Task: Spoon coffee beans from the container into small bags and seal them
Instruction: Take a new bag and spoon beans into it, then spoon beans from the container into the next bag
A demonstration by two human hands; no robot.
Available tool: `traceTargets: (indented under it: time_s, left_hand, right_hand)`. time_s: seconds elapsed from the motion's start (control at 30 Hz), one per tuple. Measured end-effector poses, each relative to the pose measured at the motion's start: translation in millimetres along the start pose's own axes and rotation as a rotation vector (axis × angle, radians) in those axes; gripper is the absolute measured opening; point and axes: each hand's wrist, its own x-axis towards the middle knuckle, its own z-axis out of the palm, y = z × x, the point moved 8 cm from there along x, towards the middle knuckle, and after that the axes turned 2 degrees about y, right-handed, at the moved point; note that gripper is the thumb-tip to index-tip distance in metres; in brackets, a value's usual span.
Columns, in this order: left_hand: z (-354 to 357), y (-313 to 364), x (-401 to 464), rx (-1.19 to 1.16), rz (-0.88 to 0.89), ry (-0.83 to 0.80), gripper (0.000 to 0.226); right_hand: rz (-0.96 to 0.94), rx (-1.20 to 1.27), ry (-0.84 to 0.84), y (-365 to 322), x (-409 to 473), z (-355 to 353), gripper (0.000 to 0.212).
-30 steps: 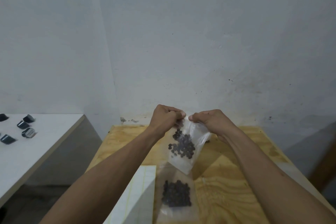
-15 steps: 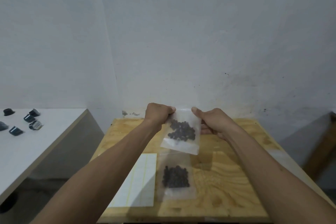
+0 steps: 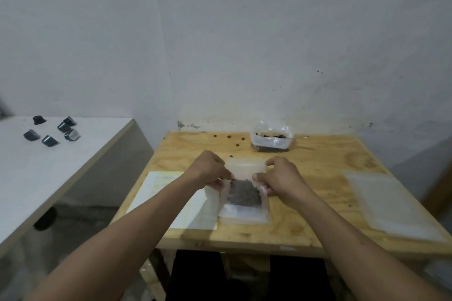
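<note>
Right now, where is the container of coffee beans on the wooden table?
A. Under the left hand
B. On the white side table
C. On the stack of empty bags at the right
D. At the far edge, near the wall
D: the container stands at the wooden table's far edge by the wall, beyond both hands.

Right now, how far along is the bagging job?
One filled bag lies on the wooden table, and both hands pinch it: left hand, right hand. Whether its seal is closed, or another bag lies under it, I cannot tell. The bean container at the back holds beans, and empty bags wait on the right, so more filling probably remains.
</note>
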Motion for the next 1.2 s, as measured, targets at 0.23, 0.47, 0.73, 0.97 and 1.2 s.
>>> traceTargets:
  time_s: [0.23,0.47,0.73,0.97,1.2]
  left_hand:
    - [4,-1,-3,0.169,0.007,0.011,0.021]
    - [4,25,3,0.362,0.091,0.079,0.031]
    - [100,116,10,0.306,0.385,0.079,0.02]
    - [233,138,9,0.23,0.29,-0.239,0.015]
    - [286,139,18,-0.106,0.071,-0.29,0.028]
  right_hand:
    - [-0.04,-0.172,0.008,-2,-3,4,0.049]
    - [-0.027,-0.085,0.027,1,-1,-15,0.05]
    - [-0.001,-0.298,0.25,21,-2,-131,0.047]
    - [0.222,-0.63,0.389,97,-29,-213,0.03]
    - [0.271,-0.592,0.364,134,-40,-223,0.031]
